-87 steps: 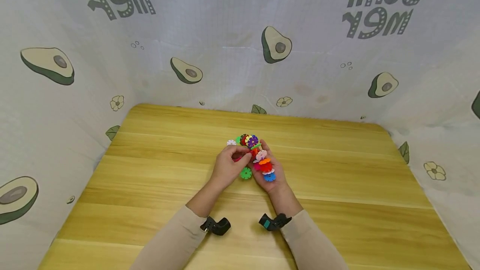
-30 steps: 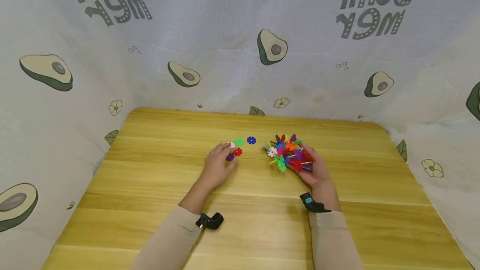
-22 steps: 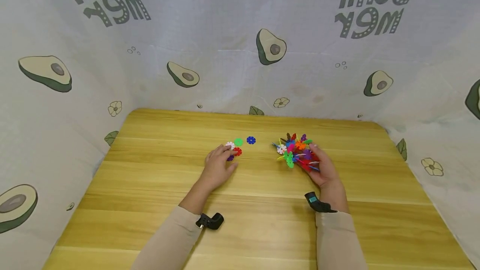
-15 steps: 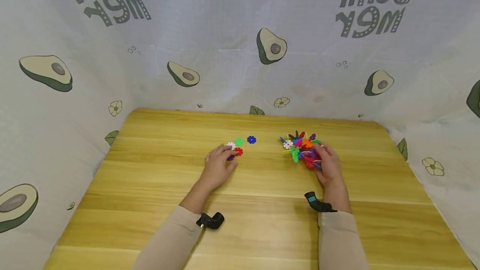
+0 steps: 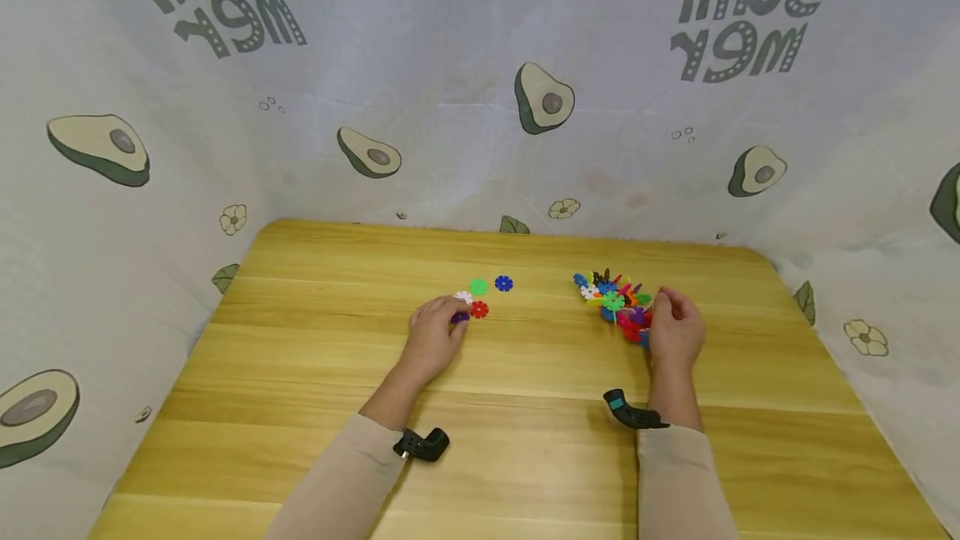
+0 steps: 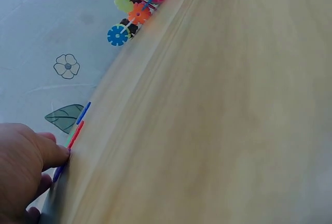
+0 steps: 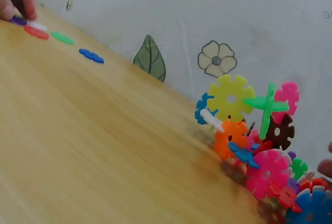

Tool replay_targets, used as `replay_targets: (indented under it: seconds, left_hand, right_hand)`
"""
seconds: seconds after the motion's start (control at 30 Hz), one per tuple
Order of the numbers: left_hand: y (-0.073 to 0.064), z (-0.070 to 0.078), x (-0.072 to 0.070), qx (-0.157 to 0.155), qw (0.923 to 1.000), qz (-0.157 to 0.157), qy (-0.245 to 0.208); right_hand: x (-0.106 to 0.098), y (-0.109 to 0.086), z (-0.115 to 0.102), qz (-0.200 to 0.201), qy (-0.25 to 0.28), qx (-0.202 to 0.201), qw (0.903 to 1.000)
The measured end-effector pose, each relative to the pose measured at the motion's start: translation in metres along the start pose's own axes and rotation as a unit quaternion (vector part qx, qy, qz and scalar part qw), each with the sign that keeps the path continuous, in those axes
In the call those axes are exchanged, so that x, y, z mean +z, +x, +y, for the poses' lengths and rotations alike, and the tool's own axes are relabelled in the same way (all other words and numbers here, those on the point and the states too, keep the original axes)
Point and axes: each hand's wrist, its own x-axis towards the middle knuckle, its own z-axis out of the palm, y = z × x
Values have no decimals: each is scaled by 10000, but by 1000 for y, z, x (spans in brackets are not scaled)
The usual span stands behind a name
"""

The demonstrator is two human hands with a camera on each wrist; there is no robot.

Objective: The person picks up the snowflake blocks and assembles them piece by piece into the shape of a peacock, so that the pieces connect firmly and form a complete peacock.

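Observation:
Near the table's middle my left hand [image 5: 432,336] is over a few loose plastic snowflake discs. Its thumb and fingertips are at both edges of a purple snowflake disc [image 7: 18,21], which lies on the table and is partly covered by them. Close by lie a red disc [image 5: 480,309], a white disc [image 5: 464,297], a green disc [image 5: 478,286] and a blue disc [image 5: 504,283]. On the right, a cluster of joined snowflake discs [image 5: 613,301] in many colours sits on the table. Just right of it my right hand [image 5: 677,329] has loosely bent fingers; the right wrist view shows its fingertips [image 7: 327,168] apart from the cluster.
The wooden table [image 5: 525,457] runs under both hands. Behind it hangs a pale cloth [image 5: 450,65] printed with avocados and flowers, meeting the table's back edge. A black wrist camera [image 5: 423,444] is strapped on each forearm.
The right hand carried the disc cluster rightward, set it down and let go, ending beside it. The left hand moved left to the loose discs, and its thumb has lately drawn in toward the purple one.

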Motion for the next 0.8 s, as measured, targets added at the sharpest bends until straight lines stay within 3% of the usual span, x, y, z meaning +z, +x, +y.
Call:
replay_targets:
  seconds: [0.13, 0.27, 0.37, 0.5, 0.57, 0.67, 0.73, 0.8]
  left_hand:
    - [0, -1, 1, 18, 9998, 184, -108]
    - [0, -3, 2, 5, 9988, 400, -278]
    - [1, -4, 3, -49, 9979, 500, -403]
    - [2, -6, 3, -88, 9967, 582, -562]
    - [2, -7, 3, -111, 9961, 600, -636]
    - [2, -7, 2, -190, 9955, 552, -744]
    - [3, -7, 2, -267, 9949, 497, -834]
    - [3, -7, 2, -318, 9946, 438, -891]
  right_hand:
    - [0, -3, -2, 507, 402, -530, 9965]
    - [7, -10, -13, 743, 1128, -1187, 9837]
    - [19, -23, -26, 565, 1566, -1606, 9729]
    - [41, -48, -38, 79, 1452, -2234, 9638]
    - [55, -63, -40, -263, 1047, -2488, 9625]
    - [74, -86, -44, -1480, -36, -2310, 9616]
    - [89, -98, -39, -2365, -1061, -2229, 9397]
    - [104, -109, -31, -3038, -1996, -2370, 9009]
